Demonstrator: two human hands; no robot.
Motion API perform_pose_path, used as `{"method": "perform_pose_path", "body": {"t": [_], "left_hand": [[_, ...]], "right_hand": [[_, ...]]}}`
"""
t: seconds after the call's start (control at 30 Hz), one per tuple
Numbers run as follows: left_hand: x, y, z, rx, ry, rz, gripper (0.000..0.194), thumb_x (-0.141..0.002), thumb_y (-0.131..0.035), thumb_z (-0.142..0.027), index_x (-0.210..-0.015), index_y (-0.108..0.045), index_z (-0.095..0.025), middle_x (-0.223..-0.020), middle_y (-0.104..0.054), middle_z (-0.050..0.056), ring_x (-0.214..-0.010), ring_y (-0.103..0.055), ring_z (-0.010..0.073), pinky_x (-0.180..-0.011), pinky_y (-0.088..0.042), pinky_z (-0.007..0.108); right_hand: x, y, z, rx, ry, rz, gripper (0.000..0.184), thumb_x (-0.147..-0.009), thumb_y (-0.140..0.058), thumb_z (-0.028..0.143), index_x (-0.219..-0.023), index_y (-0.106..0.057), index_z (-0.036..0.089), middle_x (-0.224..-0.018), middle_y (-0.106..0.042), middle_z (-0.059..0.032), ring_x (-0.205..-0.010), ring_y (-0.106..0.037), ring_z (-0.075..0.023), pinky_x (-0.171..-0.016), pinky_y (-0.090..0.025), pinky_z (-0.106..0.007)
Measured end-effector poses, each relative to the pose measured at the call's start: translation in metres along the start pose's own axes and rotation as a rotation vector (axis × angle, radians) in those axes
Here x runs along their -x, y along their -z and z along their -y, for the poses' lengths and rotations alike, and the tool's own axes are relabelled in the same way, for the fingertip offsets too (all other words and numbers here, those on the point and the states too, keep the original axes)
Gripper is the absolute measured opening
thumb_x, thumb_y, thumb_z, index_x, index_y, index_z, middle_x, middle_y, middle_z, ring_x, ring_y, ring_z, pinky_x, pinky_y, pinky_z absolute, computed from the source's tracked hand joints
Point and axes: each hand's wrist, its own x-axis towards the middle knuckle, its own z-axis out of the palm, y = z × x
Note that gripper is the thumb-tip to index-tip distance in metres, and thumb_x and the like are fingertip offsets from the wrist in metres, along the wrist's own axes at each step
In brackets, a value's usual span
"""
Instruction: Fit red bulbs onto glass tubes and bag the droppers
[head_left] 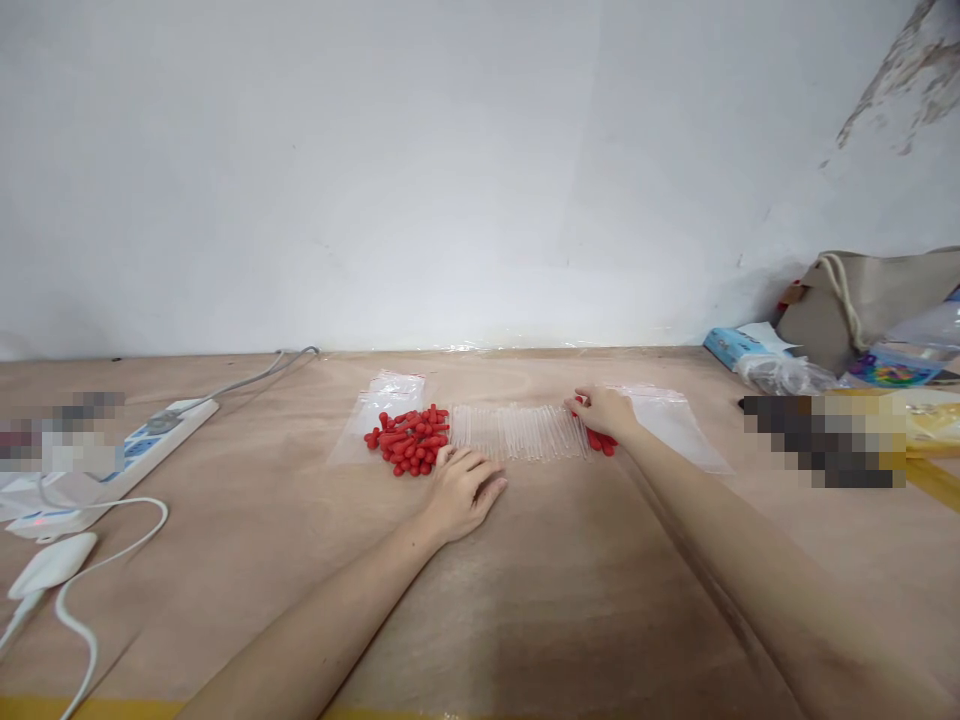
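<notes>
My left hand (465, 495) rests on the table with its fingers loosely spread and its thumb apart, holding nothing I can see. Its fingertips lie at the near edge of a pile of red rubber dropper bulbs (409, 438). To the right of that pile, many thin clear dropper tubes (517, 432) lie side by side in a row. At the row's right end my right hand (609, 412) has its fingers pinched on a red dropper bulb (578, 401). Just below it sit several more red bulbs (601, 443), partly hidden by the hand.
Clear zip bags (675, 430) lie flat under and beside both red groups. A white power strip (142, 455) with cables is at the left. On the right are a blue tissue pack (739, 348), a grey bag (814, 310) and plastic packets. A white wall stands behind.
</notes>
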Motion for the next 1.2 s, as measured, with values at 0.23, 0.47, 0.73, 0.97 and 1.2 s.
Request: {"method": "perform_pose_path", "body": {"t": [0.23,0.47,0.73,0.97,1.2], "left_hand": [[0.001,-0.002,-0.002,-0.078,0.068,-0.092,0.017,-0.083,-0.048,-0.029,-0.086,-0.063,-0.022,-0.085,-0.062,0.004,-0.083,-0.05,0.0193,-0.075,-0.03,0.037],[-0.018,-0.006,0.002,-0.247,0.238,-0.194,0.014,-0.078,-0.052,-0.031,-0.076,-0.061,-0.021,-0.087,-0.057,0.008,-0.085,-0.045,0.0248,-0.072,-0.03,0.04],[-0.075,-0.027,0.003,-0.279,0.539,-0.078,0.027,-0.072,-0.053,-0.04,-0.07,-0.064,-0.016,-0.09,-0.055,0.015,-0.094,-0.043,0.033,-0.078,-0.028,0.046],[-0.092,-0.028,0.005,-0.276,0.73,0.071,0.029,-0.068,-0.053,-0.037,-0.072,-0.066,-0.011,-0.098,-0.055,0.022,-0.099,-0.043,0.037,-0.079,-0.029,0.046],[-0.093,-0.025,0.005,-0.239,0.736,0.067,0.026,-0.069,-0.054,-0.034,-0.07,-0.065,-0.011,-0.097,-0.056,0.023,-0.098,-0.044,0.0397,-0.076,-0.031,0.047]], "right_hand": [[0.009,0.019,-0.025,0.002,-0.019,0.051,0.03,-0.075,-0.048,0.043,-0.085,-0.066,0.022,-0.076,-0.067,-0.0029,-0.072,-0.059,-0.0183,-0.061,-0.037,-0.027],[0.024,0.022,-0.042,-0.114,-0.003,0.116,0.021,-0.068,-0.059,0.041,-0.073,-0.069,0.023,-0.064,-0.065,0.0004,-0.058,-0.057,-0.014,-0.053,-0.037,-0.024],[0.019,0.015,-0.042,-0.12,-0.022,0.061,0.018,-0.066,-0.06,0.039,-0.068,-0.065,0.021,-0.062,-0.063,0.0001,-0.058,-0.055,-0.0142,-0.052,-0.037,-0.024],[0.015,0.019,-0.047,-0.176,-0.002,0.003,0.022,-0.07,-0.058,0.037,-0.079,-0.065,0.018,-0.075,-0.065,-0.0036,-0.065,-0.056,-0.0148,-0.056,-0.04,-0.024],[0.019,0.017,-0.024,-0.221,0.157,-0.097,0.033,-0.08,-0.043,0.024,-0.109,-0.057,0.023,-0.092,-0.061,-0.0044,-0.071,-0.054,-0.0136,-0.068,-0.041,-0.028]]}}
